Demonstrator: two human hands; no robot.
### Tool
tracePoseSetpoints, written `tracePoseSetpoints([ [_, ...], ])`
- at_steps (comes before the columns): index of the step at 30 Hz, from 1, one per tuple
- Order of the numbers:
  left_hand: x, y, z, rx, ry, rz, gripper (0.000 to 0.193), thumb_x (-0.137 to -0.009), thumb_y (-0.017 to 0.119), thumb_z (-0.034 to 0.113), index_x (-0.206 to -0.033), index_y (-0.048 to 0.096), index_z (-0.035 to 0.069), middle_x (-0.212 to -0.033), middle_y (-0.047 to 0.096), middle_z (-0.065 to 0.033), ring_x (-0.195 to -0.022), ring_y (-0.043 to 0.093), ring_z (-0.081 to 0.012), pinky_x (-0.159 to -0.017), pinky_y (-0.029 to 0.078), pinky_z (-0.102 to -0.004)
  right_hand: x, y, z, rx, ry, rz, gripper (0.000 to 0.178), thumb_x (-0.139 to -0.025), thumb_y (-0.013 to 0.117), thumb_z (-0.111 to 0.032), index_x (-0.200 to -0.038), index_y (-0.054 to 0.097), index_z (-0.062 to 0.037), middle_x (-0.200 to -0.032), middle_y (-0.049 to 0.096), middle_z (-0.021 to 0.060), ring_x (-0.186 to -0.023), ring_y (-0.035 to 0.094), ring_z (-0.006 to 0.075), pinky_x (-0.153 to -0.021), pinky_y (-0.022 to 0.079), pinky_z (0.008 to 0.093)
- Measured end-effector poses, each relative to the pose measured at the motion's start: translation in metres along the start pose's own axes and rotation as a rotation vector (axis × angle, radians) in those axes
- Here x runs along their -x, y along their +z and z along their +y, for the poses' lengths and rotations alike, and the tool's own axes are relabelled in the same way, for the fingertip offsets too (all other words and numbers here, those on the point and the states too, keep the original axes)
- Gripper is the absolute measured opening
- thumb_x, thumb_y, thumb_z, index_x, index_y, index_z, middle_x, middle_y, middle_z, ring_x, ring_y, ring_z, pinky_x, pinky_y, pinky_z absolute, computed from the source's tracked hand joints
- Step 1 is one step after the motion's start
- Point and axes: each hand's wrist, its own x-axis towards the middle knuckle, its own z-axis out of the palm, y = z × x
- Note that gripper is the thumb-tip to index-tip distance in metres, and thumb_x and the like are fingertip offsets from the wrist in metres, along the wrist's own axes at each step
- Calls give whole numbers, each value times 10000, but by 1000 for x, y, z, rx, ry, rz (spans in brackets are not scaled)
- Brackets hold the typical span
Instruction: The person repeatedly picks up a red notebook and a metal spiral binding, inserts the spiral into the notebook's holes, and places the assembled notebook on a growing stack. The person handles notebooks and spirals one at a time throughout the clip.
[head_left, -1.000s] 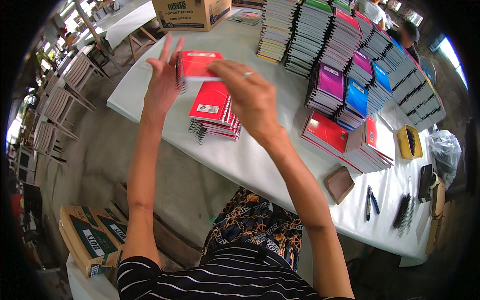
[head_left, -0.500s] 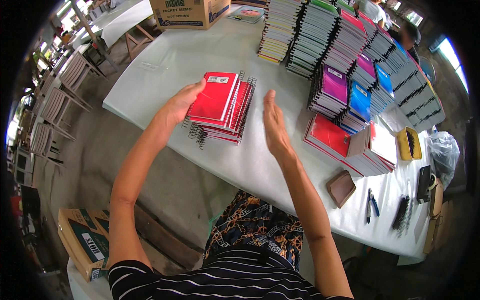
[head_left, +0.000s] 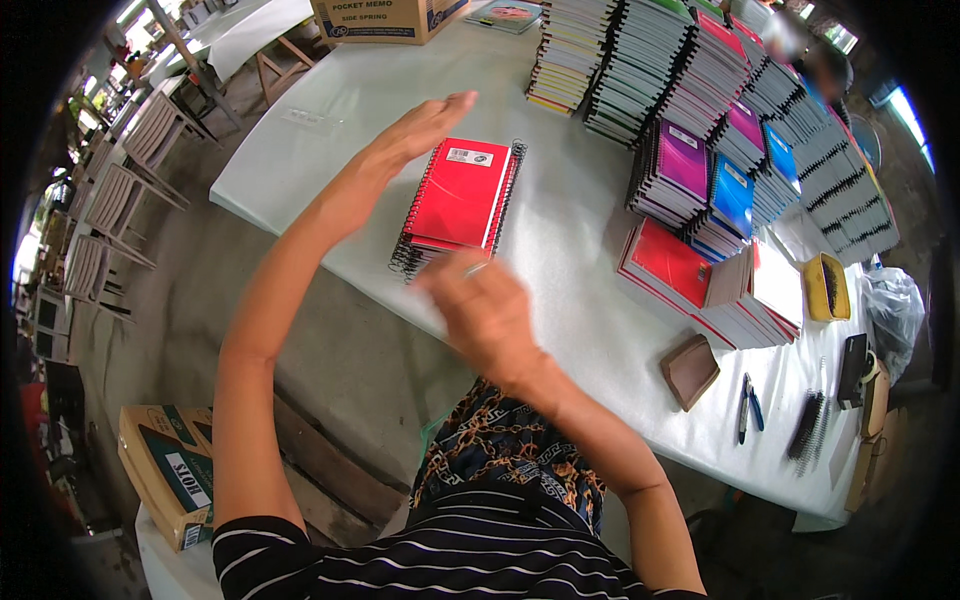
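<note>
A stack of red spiral notebooks (head_left: 463, 195) lies on the white-covered table (head_left: 330, 215), wire coils showing along both long sides. At the stack's far-left corner is my left hand (head_left: 425, 130), its fingers stretched out straight and holding nothing. My right hand (head_left: 485, 310) hovers at the near end of the stack, a ring on one finger. It is smeared by motion, so its grip and any contact with the notebooks cannot be made out. It hides the stack's near edge.
Tall notebook piles (head_left: 650, 80) fill the far right, with purple notebooks (head_left: 672, 165), blue notebooks (head_left: 733, 195) and red-covered books (head_left: 672, 268) nearer. Pliers (head_left: 750, 408), loose black coils (head_left: 806, 430), a yellow container (head_left: 825, 287) and a brown block-like piece (head_left: 690, 372) lie right. A cardboard box (head_left: 385, 20) stands far left.
My left hand has left the stack's left side and moved to its far end. My right hand has swung from the right side to the near end. The stack looks more evenly lined up.
</note>
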Motion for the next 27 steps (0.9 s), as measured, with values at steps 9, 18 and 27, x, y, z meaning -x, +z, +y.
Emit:
tracePoseSetpoints([
  [9, -59, 22, 4, -378, -101, -489, 810, -908, 431, 734, -1331, 600, 64, -1313, 611, -138, -1147, 531, -219, -1008, 387, -356, -17, 37, 25, 151, 125, -329, 48, -792, 559, -12, -810, 596, 14, -832, 657, 181, -752, 686, 331, -630, 550, 431],
  [18, 30, -8, 35, -239, 552, 105, 471, -1008, 516, 289, -1455, 461, 151, -1552, 374, -95, -1475, 242, -298, -1176, 248, -411, 60, -135, 109, 561, 274, 27, 230, -796, 658, -23, -1025, 636, -11, -1070, 614, 131, -1025, 580, 330, -830, 505, 409],
  [27, 161, 112, 48, -56, 726, -113, 736, -841, 720, 147, -1497, 386, 132, -1597, 275, -95, -1500, 122, -358, -1183, 193, -496, 99, -153, 123, 818, 284, -114, 183, -789, 647, -34, -969, 627, -7, -970, 620, 110, -936, 612, 277, -776, 511, 399],
])
